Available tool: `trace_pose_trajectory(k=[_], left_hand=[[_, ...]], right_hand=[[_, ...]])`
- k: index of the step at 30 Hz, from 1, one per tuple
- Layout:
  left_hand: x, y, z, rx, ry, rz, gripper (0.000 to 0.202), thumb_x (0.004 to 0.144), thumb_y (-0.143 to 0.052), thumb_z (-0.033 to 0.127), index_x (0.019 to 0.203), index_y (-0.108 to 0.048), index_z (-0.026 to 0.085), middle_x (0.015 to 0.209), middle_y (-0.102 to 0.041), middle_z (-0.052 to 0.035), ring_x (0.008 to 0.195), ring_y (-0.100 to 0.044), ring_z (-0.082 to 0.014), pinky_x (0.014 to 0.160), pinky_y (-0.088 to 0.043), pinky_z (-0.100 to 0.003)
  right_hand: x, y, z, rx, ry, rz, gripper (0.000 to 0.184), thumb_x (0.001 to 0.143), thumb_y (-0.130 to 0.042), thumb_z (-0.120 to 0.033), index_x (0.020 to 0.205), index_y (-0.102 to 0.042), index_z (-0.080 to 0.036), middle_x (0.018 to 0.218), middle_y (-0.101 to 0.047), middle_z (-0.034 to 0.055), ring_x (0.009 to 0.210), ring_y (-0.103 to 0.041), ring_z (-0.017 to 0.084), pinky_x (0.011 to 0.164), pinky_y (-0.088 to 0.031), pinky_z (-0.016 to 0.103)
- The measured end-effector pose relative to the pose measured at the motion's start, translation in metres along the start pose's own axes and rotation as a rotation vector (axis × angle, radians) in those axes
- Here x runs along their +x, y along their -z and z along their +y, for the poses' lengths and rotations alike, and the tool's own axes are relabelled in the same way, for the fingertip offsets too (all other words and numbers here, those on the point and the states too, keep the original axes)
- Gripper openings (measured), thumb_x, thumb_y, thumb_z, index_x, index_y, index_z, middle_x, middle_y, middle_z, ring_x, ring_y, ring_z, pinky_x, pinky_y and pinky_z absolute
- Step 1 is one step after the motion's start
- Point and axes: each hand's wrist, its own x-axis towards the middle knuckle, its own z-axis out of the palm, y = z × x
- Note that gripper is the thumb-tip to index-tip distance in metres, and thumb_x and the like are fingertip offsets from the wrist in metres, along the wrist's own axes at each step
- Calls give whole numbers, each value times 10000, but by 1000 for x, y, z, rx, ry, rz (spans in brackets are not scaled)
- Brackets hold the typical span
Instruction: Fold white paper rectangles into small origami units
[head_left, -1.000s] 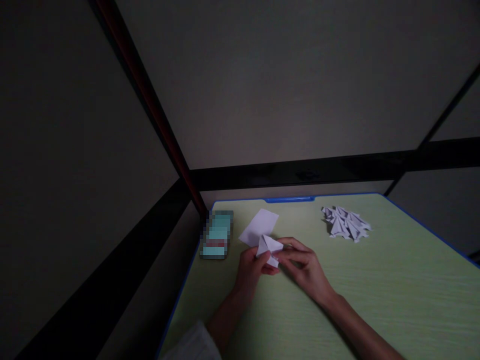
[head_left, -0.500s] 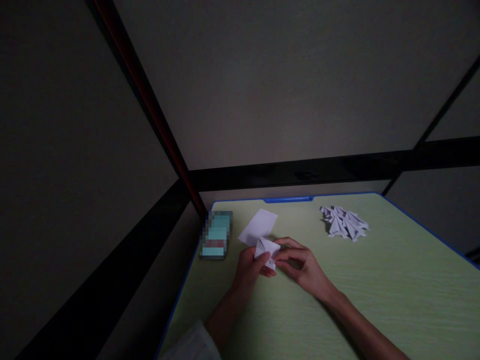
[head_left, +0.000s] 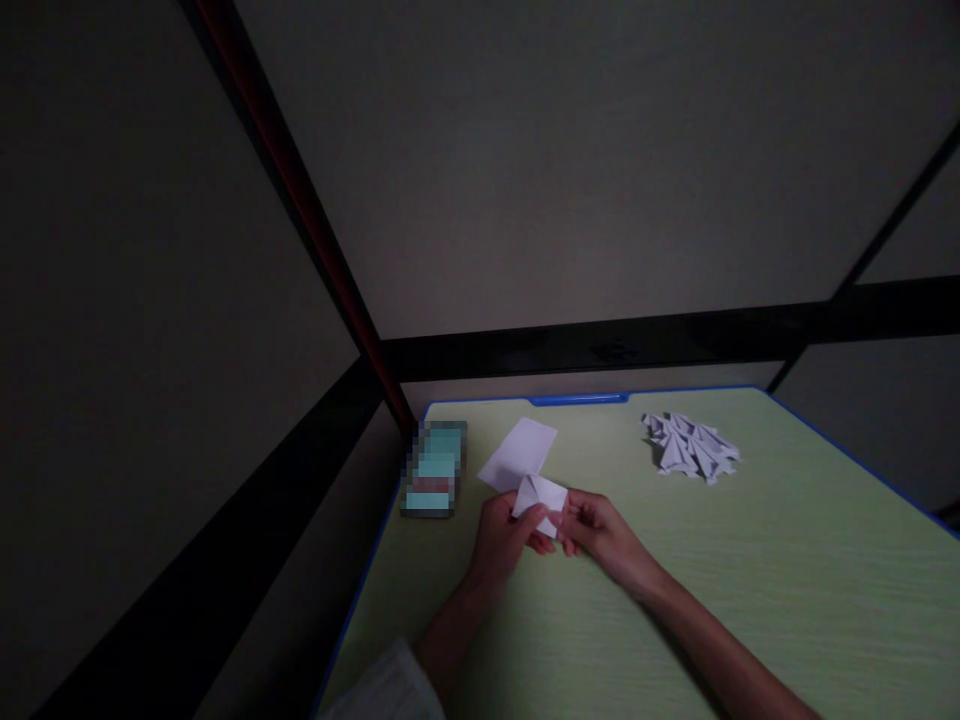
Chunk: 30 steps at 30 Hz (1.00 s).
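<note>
A small folded square of white paper is held between both hands, just above the table. My left hand grips its left side, with the thumb pressed on the front and fingers behind. My right hand pinches the right side, its thumb on the face of the paper near the left thumb. Creases run across the upper part of the folded paper. Just beyond it a flat white paper sheet lies on the table, its near end partly covered by the folded piece.
The light green table has a blue rim and a blue handle piece at its far edge. A phone with a blurred screen lies at the left. Several folded white paper pieces are clustered at the right. Walls stand behind and left.
My right hand's fingers have closed in from the paper's right edge, and its thumb now presses on the front. The folded paper has turned slightly and shifted a little to the right.
</note>
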Motion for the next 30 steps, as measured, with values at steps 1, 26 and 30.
trace_pose_trajectory(k=[1, 26, 30], left_hand=[[-1, 0, 0, -2, 6, -7, 267, 548, -601, 358, 595, -570, 97, 429, -573, -24, 343, -494, -97, 361, -374, -189], [-1, -2, -10, 125, -228, 198, 326, 639, -518, 424, 500, -480, 131, 390, -434, 38, 347, -380, -67, 351, -296, -179], [-2, -3, -9, 142, -275, 300, 309, 650, -516, 392, 484, -476, 134, 401, -406, 46, 384, -362, -63, 369, -282, -171]], right_hand=[[0, 0, 0, 2, -1, 8, 298, 573, -645, -398, 517, -488, -151, 420, -475, -55, 349, -388, 51, 365, -294, 181], [-3, -17, 5, 89, -26, -17, 281, 625, -597, -405, 641, -534, -132, 556, -546, -7, 436, -460, 66, 389, -320, 176], [-3, -18, 2, 78, -19, 61, 294, 574, -649, -391, 601, -484, -149, 512, -514, -32, 427, -430, 63, 400, -310, 181]])
